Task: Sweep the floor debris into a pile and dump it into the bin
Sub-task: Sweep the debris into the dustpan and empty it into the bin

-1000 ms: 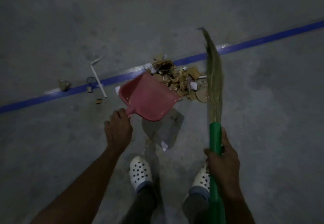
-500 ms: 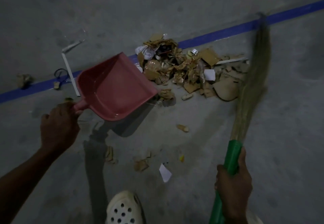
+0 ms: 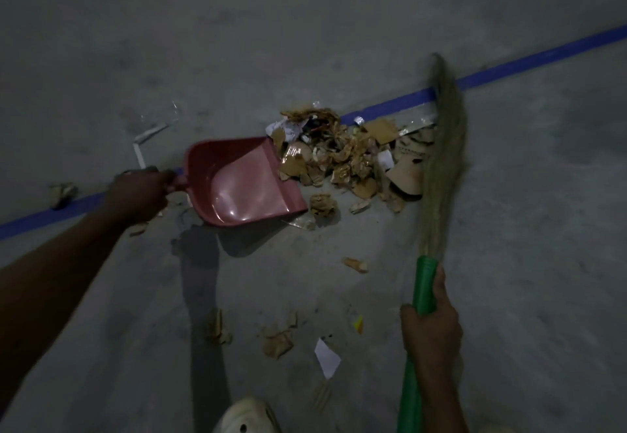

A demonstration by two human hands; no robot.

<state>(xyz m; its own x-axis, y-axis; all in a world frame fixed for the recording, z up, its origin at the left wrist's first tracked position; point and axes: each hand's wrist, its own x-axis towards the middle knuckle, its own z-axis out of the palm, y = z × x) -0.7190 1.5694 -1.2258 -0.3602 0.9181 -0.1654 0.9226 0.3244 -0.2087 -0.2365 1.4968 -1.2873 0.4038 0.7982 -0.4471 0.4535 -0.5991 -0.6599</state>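
Step in hand: pile's made, now loading it into the pan. Debris pile (image 3: 346, 157) (torn cardboard, crumpled paper, shiny wrapper bits) sits on the concrete floor (image 3: 237, 42), right across the blue floor line (image 3: 509, 66).

Left hand (image 3: 142, 191) grasps the short handle of the red dustpan (image 3: 237, 185), fingers wrapped round it. Pan mouth faces the pile, w/ the lip at the pile's left edge, touching the nearest scraps. Pan's empty. Shadow under it suggests it's tipped up a bit; can't tell if the lip is flat on the floor.

Right hand (image 3: 431, 331) is clenched round the green handle (image 3: 422, 283) of the grass broom (image 3: 441, 161), just below the bristles. Bristles stand on the pile's right side, opposite the pan, tips blurred.

Strays: small cardboard chunk (image 3: 356, 264) btw pile & feet. Cardboard bits (image 3: 278, 342), a white paper scrap (image 3: 327, 358) & a yellow fleck (image 3: 359, 324) lie nearer the white shoe (image 3: 247, 419). White strip (image 3: 139, 156) & a crumpled lump (image 3: 62, 191) lie left of the pan, well apart from the pile. Bin not in view.

Next move, prob: drag bristles leftward thru the pile toward the pan, lip pressed down so fines don't slip under. Short strokes, since light paper could flick past the pan. Then gather strays; 2nd load likely. Approx mid-task, nothing dumped yet.
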